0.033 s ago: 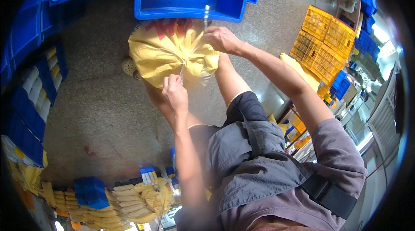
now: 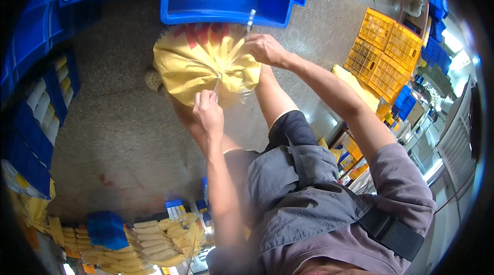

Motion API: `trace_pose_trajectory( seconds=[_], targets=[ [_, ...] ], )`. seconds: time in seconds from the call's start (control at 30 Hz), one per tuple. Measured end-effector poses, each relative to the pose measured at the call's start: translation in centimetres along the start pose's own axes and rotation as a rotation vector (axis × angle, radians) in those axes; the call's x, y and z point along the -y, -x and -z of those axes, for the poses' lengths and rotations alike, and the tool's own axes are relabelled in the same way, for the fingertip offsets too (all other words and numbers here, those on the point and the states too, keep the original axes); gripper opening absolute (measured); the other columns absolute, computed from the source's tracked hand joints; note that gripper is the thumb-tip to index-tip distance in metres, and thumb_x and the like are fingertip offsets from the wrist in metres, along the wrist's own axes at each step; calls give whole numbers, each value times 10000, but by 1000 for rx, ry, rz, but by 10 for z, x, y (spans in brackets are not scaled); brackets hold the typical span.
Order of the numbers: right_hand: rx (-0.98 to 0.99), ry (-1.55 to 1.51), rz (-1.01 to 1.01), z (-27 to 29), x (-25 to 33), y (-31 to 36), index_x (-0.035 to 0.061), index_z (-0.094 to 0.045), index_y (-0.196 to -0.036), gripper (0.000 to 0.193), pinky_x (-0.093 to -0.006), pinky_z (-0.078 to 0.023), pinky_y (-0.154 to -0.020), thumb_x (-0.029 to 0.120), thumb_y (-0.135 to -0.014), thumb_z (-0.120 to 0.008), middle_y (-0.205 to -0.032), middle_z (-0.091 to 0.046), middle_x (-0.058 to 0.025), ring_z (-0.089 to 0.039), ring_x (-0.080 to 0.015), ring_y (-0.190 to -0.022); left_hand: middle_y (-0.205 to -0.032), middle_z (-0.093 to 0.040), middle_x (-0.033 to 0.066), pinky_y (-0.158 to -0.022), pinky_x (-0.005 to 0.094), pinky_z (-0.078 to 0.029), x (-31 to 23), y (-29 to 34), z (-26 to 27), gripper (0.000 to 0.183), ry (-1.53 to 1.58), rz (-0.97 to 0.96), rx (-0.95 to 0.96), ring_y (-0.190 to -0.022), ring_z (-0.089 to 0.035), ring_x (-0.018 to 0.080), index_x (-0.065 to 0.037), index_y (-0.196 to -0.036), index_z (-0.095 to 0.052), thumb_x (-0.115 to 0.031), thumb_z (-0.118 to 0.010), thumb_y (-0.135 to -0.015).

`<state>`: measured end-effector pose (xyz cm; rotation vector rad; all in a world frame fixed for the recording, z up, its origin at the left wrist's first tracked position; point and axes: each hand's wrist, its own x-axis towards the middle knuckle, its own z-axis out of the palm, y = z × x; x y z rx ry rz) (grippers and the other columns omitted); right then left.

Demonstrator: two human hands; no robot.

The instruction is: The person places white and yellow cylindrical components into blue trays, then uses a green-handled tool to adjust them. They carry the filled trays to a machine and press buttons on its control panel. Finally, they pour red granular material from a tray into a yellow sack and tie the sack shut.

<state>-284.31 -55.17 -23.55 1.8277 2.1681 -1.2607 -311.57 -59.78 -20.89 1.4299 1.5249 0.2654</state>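
A yellow woven sack [image 2: 193, 64] with red printing stands between my legs. Its top is gathered into folds round a white string [image 2: 218, 80]. My left hand [image 2: 208, 112] is closed on one end of this string, at the sack's near side. Beyond the gather, over the sack's right side, my right hand [image 2: 265, 49] is closed in a fist. From that fist a slim pale stick-like thing [image 2: 251, 16] with light and grey bands points up toward the bin; its kind is unclear. Whether the right fist also holds string is hidden.
A large blue plastic bin [image 2: 226, 19] lies just beyond the sack. Yellow crates [image 2: 383, 51] stand to the right, near another yellow sack [image 2: 355, 87]. Blue boxes [image 2: 31, 131] line the left side. Stacked filled sacks [image 2: 154, 239] lie at the lower left.
The pale stick-like thing in my right fist has tipped slightly to the right and lower. My left hand and the sack look almost unchanged.
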Motion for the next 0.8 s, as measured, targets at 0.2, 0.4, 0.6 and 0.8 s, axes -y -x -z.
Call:
trace_pose_trajectory(
  seconds=[0.2,0.4,0.6,0.8],
  targets=[
    [242,-836,-411,2,-38,23,66,-705,-1155,327,-383,-549,-788,318,-952,-660,-1132,-709,-166,-698,-223,-953,-1197,-621,182,-936,377,-529,42,21,-3,262,427,391,-243,-1078,-642,271,6,-1225,-560,-130,-577,-1002],
    [-114,-453,-657,-54,-111,19,61,-668,-1188,293,-365,-497,-822,279,-1025,-561,-1077,-697,-102,-608,-215,-904,-1533,-331,298,-1093,403,-427,84,16,-85,780,845,898,-379,-1347,-472,330,-9,-1557,-219,-586,-330,-1044],
    [-236,-1370,-503,-107,-125,-32,69,-593,-1317,374,-370,-485,-891,308,-1044,-503,-1232,-639,-118,-585,-214,-1000,-1370,-516,236,-1005,423,-504,72,-6,-143,808,178,1041,-767,-1234,-579,303,-4,-1484,-347,-663,-306,-1018],
    [-250,-1621,-568,-147,-121,-22,28,-507,-1412,444,-358,-478,-999,295,-1064,-443,-1359,-594,-140,-595,-235,-1145,-1214,-594,275,-869,443,-554,98,-26,-149,801,581,1159,-979,-1063,-649,321,63,-1273,-521,-667,-314,-1016]
  ],
)
